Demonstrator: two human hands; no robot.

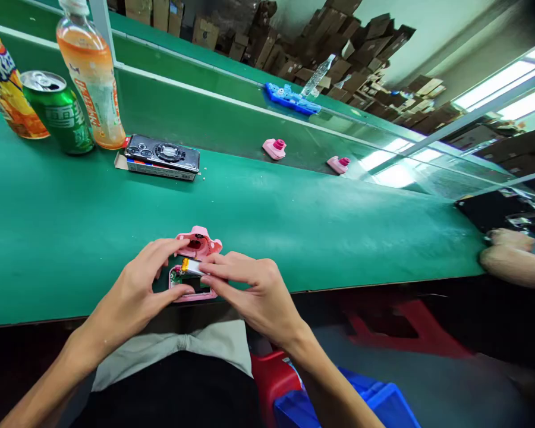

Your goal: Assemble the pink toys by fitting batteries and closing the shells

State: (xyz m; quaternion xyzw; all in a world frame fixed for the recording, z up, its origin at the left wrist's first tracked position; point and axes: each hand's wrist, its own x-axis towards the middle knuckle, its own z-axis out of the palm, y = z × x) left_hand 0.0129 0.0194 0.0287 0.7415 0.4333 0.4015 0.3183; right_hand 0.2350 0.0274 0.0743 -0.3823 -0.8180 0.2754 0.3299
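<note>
Green bench (pixel 348 226) | bottle (pixel 90 83): orange drink (pixel 82 46) | pink case (pixel 212 245): circuit board (pixel 175 277) | left hand (pixel 136 282) gripping case; right hand (pixel 258 291) pinching battery (pixel 193 267)

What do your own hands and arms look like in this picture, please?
The left hand and right hand are both bare, with no gloves and no rings visible. No sleeve, watch or bracelet shows on the left forearm or right forearm.

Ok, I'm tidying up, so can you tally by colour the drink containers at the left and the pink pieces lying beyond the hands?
Yellow container: 1
Green can: 1
Orange bottle: 1
Pink pieces: 2
Total: 5
</note>
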